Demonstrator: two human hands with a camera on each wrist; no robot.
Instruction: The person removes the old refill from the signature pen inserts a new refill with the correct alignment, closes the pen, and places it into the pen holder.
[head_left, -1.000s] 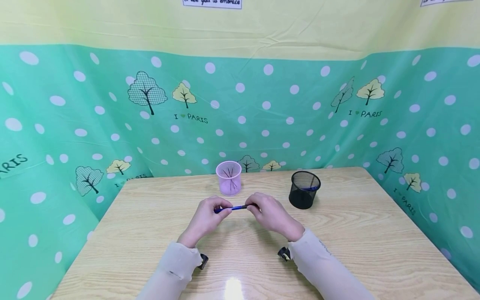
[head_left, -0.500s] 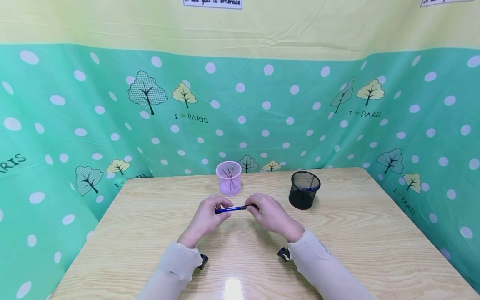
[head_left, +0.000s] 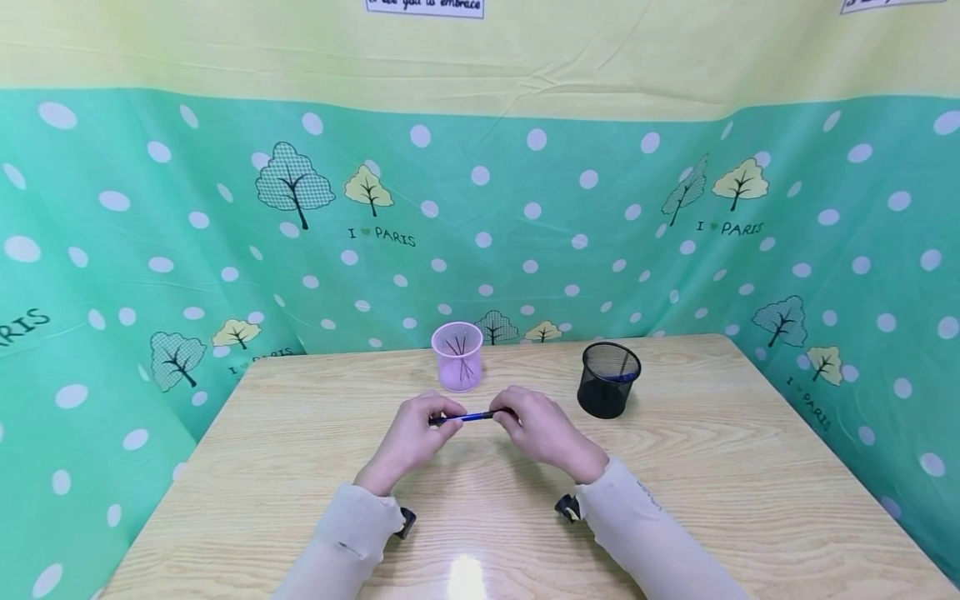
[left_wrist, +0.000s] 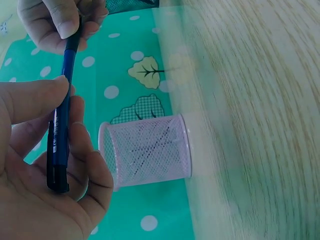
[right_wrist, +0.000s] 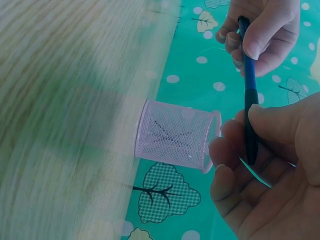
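A blue pen (head_left: 476,416) with a black clip end and a black grip end is held level above the table between both hands. My left hand (head_left: 417,431) pinches the clip end between thumb and fingers; the left wrist view shows the pen's barrel (left_wrist: 61,125) crossing that hand's fingers. The black grip end (right_wrist: 251,120) is pinched by the thumb and fingers of my right hand (head_left: 540,425). Just beyond the hands stands a pink mesh pen cup (head_left: 459,358), with thin dark lines crossing in its mesh.
A black mesh pen cup (head_left: 609,382) stands to the right of the hands, with something blue inside. The wooden table (head_left: 315,467) ends at a green dotted cloth (head_left: 480,242) hanging behind and at both sides.
The clip end of the pen has tilted slightly in the left hand and come back up, with the left fingers shifting a little. The right hand stays in place.
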